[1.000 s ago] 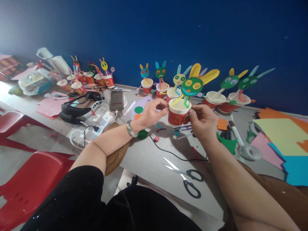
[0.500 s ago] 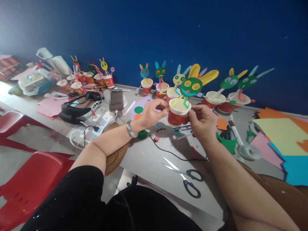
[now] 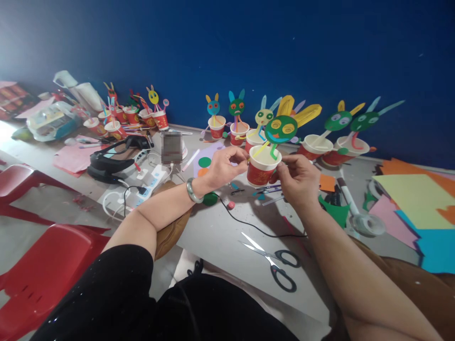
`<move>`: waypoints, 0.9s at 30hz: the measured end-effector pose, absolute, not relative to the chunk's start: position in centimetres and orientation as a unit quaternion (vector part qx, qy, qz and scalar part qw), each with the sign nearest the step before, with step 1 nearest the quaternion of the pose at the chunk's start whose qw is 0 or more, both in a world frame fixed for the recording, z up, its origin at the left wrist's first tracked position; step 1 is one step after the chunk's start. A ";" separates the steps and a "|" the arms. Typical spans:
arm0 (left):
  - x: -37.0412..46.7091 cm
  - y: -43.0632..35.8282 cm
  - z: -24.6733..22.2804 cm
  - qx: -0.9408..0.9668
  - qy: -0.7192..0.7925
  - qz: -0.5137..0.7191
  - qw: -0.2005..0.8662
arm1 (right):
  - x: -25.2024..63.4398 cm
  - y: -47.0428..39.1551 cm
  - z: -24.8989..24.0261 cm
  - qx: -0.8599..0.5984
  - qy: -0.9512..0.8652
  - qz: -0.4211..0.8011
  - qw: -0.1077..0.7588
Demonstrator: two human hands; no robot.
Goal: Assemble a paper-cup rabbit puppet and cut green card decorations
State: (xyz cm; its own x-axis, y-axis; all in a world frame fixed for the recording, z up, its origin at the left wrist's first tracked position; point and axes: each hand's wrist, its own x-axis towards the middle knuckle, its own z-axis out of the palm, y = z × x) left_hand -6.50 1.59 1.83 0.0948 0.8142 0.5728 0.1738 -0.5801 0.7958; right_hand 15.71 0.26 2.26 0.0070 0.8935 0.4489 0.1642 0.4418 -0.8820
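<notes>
A red paper cup (image 3: 261,174) with a white rim is between my two hands, lifted a little over the table. From it rises a green paper face (image 3: 280,129) with yellow eyes, an orange and blue mouth and long yellow ears. At the cup's left side, my left hand (image 3: 229,166) has thumb and forefinger closed; whatever small thing they pinch is hidden. On the opposite side my right hand (image 3: 299,177) is closed at the cup's edge, fingers partly behind it. A bracelet circles my left wrist.
Scissors (image 3: 272,260) lie spread near the front edge. Other cup figures line the blue wall. A power strip (image 3: 151,187), a black headset (image 3: 113,158) and a cable are at left. Coloured paper (image 3: 414,199) and a tape roll (image 3: 369,224) are at right. Red chairs (image 3: 53,270) stand lower left.
The cup with its green face and my right hand have shifted very slightly left. My left hand stays almost where it was.
</notes>
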 end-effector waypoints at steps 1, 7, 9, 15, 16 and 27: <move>-6.5 1.6 1.8 0.684 0.361 0.567 0.284 | 15.7 0.2 2.3 -0.421 -0.629 0.319 0.570; -6.4 1.6 2.0 0.677 0.363 0.574 0.286 | 15.5 0.1 2.5 -0.418 -0.629 0.319 0.573; -6.4 1.6 2.1 0.674 0.368 0.572 0.289 | 15.5 -0.1 2.6 -0.420 -0.631 0.319 0.570; -6.4 1.5 2.1 0.668 0.370 0.573 0.297 | 15.3 -0.2 2.7 -0.422 -0.628 0.319 0.571; -6.4 1.5 2.1 0.668 0.369 0.574 0.297 | 15.3 -0.2 2.7 -0.421 -0.629 0.319 0.571; -6.4 1.9 1.9 0.661 0.365 0.564 0.334 | 15.3 -0.2 2.3 -0.425 -0.631 0.322 0.563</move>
